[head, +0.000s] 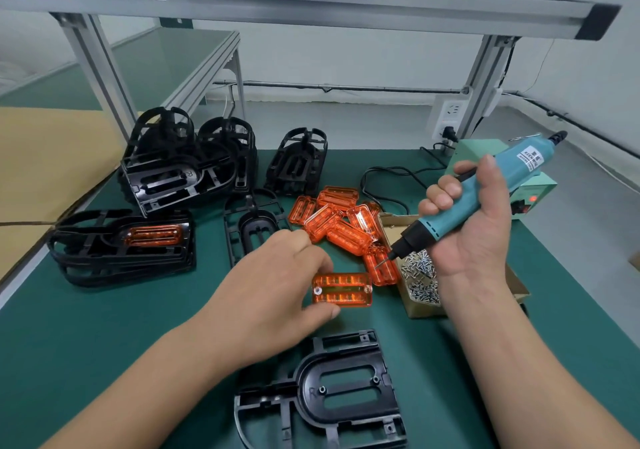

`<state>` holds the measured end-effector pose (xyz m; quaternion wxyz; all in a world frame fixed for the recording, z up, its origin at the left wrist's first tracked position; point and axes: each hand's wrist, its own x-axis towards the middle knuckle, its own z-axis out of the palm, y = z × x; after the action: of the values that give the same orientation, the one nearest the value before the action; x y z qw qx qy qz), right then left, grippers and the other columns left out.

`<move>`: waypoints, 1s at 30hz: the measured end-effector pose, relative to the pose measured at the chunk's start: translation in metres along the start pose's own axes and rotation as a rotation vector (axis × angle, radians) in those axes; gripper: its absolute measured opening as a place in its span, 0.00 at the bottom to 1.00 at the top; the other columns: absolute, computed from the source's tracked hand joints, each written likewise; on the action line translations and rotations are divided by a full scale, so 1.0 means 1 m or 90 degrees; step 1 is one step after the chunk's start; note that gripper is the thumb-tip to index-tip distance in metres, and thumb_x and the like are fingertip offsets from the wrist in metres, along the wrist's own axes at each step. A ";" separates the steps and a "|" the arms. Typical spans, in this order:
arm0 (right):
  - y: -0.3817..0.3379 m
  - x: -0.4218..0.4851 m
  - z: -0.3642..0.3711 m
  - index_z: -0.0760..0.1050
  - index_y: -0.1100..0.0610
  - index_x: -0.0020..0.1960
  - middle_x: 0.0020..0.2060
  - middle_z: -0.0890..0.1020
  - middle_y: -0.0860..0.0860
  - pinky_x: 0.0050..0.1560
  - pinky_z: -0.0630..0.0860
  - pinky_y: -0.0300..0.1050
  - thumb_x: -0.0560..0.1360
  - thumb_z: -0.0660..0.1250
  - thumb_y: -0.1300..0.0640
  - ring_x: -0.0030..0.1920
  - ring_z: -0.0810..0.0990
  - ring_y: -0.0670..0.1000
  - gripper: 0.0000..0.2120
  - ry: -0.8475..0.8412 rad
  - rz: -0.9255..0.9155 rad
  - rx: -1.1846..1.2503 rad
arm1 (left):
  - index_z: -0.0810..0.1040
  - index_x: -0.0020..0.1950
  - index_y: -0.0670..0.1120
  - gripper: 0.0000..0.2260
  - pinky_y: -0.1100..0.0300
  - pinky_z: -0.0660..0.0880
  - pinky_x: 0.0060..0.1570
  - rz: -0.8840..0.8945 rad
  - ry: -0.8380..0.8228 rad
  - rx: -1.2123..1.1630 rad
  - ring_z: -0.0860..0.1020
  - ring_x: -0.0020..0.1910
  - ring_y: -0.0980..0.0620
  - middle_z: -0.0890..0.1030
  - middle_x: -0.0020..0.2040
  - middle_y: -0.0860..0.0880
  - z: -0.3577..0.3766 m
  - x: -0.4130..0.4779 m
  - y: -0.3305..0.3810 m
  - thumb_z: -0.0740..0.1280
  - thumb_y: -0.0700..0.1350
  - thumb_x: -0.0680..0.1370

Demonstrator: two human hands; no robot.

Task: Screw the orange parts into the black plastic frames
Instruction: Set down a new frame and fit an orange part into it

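The translucent orange rectangular plastic part [342,290], with a small screw hole at each short end, is pinched at its left end between the thumb and fingers of the left hand [277,282]. It sits just over the green bench mat [104,327], a little beyond the black plastic frame with the U-shaped recess [322,389] that lies nearest the person. That frame shows two round bosses, one at each end of its central slot. To do this step well, the part should probably be set flat into the recess with its two holes directly over the bosses and held down so it cannot shift. The right hand [474,220] is wrapped firmly round the teal electric screwdriver [512,168], bit pointing down-left, near the open cardboard box [426,310] of small silver screws [419,275]. Keeping the bit square to each hole should avoid cross-threading or cracking the plastic. More loose orange pieces [343,220] lie piled beyond, and a finished frame stack [121,241] rests at left.
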<state>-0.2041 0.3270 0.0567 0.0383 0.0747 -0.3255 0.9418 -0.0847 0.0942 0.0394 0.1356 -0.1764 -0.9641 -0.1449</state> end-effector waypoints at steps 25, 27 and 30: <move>-0.001 0.002 -0.002 0.78 0.54 0.47 0.34 0.71 0.48 0.33 0.72 0.40 0.84 0.68 0.48 0.31 0.71 0.46 0.11 0.009 -0.005 0.015 | 0.77 0.65 0.64 0.14 0.61 0.71 0.57 0.058 -0.280 -0.180 0.69 0.56 0.63 0.71 0.47 0.59 -0.008 -0.019 0.022 0.61 0.53 0.82; 0.000 0.002 -0.002 0.78 0.54 0.46 0.34 0.71 0.48 0.33 0.72 0.40 0.84 0.67 0.48 0.30 0.71 0.46 0.11 0.008 -0.005 0.015 | 0.74 0.59 0.63 0.16 0.58 0.72 0.55 0.054 -0.265 -0.149 0.68 0.55 0.62 0.70 0.47 0.60 -0.004 -0.020 0.028 0.59 0.70 0.79; 0.001 0.002 -0.003 0.79 0.54 0.45 0.34 0.71 0.48 0.34 0.72 0.40 0.84 0.68 0.48 0.30 0.71 0.46 0.12 0.008 -0.004 0.014 | 0.68 0.51 0.61 0.24 0.57 0.73 0.50 0.058 -0.227 -0.069 0.66 0.52 0.60 0.68 0.46 0.60 0.003 -0.020 0.033 0.59 0.80 0.72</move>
<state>-0.2068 0.3282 0.0543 0.0427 0.0705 -0.3145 0.9457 -0.0549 0.1188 0.0382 -0.0406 -0.2499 -0.9546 -0.1570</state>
